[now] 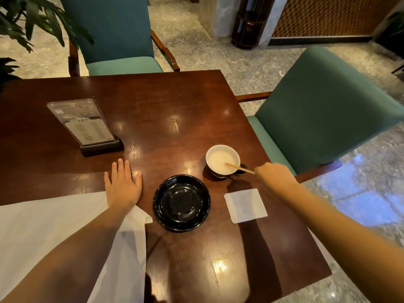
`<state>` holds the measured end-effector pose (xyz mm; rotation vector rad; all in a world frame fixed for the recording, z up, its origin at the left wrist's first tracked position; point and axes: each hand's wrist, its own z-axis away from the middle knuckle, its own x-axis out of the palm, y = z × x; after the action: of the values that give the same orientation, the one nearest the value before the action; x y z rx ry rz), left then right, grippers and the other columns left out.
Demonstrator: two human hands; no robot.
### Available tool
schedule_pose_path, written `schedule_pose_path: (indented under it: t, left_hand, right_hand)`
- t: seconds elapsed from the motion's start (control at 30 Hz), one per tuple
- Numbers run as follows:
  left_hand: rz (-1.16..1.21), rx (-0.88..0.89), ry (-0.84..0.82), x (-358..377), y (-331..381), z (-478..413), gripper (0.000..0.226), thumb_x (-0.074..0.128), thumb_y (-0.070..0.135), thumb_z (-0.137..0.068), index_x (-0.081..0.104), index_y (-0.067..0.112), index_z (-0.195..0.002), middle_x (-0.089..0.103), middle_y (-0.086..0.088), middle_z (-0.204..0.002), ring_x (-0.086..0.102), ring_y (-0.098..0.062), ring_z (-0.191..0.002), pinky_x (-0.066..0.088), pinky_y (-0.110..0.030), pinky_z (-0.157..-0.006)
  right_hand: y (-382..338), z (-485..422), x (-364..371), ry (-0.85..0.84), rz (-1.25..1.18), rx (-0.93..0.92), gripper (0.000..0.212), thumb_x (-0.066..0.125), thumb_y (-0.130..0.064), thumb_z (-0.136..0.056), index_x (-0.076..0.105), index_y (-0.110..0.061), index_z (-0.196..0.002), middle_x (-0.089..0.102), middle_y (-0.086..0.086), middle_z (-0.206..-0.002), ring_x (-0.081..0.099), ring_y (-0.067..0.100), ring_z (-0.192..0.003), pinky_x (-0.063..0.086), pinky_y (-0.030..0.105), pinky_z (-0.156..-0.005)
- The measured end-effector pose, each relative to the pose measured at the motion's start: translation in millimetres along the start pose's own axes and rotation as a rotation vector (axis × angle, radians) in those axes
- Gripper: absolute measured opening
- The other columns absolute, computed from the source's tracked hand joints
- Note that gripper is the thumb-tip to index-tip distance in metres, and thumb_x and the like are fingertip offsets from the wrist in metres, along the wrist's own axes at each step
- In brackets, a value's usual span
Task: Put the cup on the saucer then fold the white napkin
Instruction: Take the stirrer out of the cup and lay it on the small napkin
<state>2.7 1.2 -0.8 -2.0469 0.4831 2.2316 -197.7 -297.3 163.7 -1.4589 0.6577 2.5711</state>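
Note:
A dark cup (222, 159) with a white inside stands on the table, up and to the right of the empty black saucer (181, 203). A wooden stir stick (238, 168) leans in the cup, and my right hand (274, 177) is closed around its outer end. My left hand (122, 185) lies flat on the table with fingers spread, left of the saucer. Its wrist rests on a large white napkin (54, 232) spread at the near left. A small folded white paper napkin (245, 205) lies right of the saucer.
A menu stand (86, 125) in a dark base stands at the far left of the brown wooden table (175, 119). Teal chairs sit at the far side (115, 33) and the right side (323, 110). A plant (26, 20) hangs over the far left corner.

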Motion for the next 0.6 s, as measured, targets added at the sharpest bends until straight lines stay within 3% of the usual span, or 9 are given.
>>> schedule_pose_path:
  t: [0.1,0.2,0.4,0.6]
  left_hand:
    - [-0.004,-0.001,-0.007,0,0,0,0.062,0.020,0.048,-0.097,0.012,0.014,-0.149,0.008,-0.006,-0.159,0.003,-0.023,-0.146,0.004,-0.045,-0.119]
    - [0.002,0.004,-0.002,1,0,0,0.062,0.021,0.048,-0.097,0.013,0.014,-0.149,0.010,-0.006,-0.159,0.004,-0.023,-0.146,0.005,-0.045,-0.119]
    - [0.009,0.004,-0.007,2,-1,-1,0.062,0.020,0.048,-0.097,0.013,0.014,-0.149,0.009,-0.006,-0.159,0.004,-0.023,-0.146,0.005,-0.045,-0.119]
    - [0.002,0.011,0.012,2,-1,0,0.062,0.023,0.046,-0.097,0.016,0.012,-0.148,0.013,-0.008,-0.158,0.007,-0.024,-0.146,0.007,-0.046,-0.118]
  right_hand:
    - [2,11,18,0.057,-0.109,0.067,0.008,0.047,-0.008,-0.094,0.052,-0.012,-0.090,0.045,0.003,-0.065,0.053,0.022,-0.062,0.038,0.026,-0.052]
    - [-1,20,51,0.077,-0.273,0.123,0.016,0.046,-0.012,-0.095,0.057,-0.010,-0.106,0.066,0.010,-0.091,0.066,0.028,-0.084,0.051,0.032,-0.069]
    - [-19,39,108,0.181,-0.571,0.260,0.025,0.043,-0.025,-0.098,0.053,-0.013,-0.117,0.070,0.010,-0.090,0.066,0.028,-0.077,0.055,0.037,-0.068]
    - [-51,68,143,0.346,-0.824,0.464,0.018,0.049,-0.022,-0.095,0.062,-0.010,-0.092,0.067,0.006,-0.083,0.062,0.025,-0.069,0.053,0.036,-0.061]
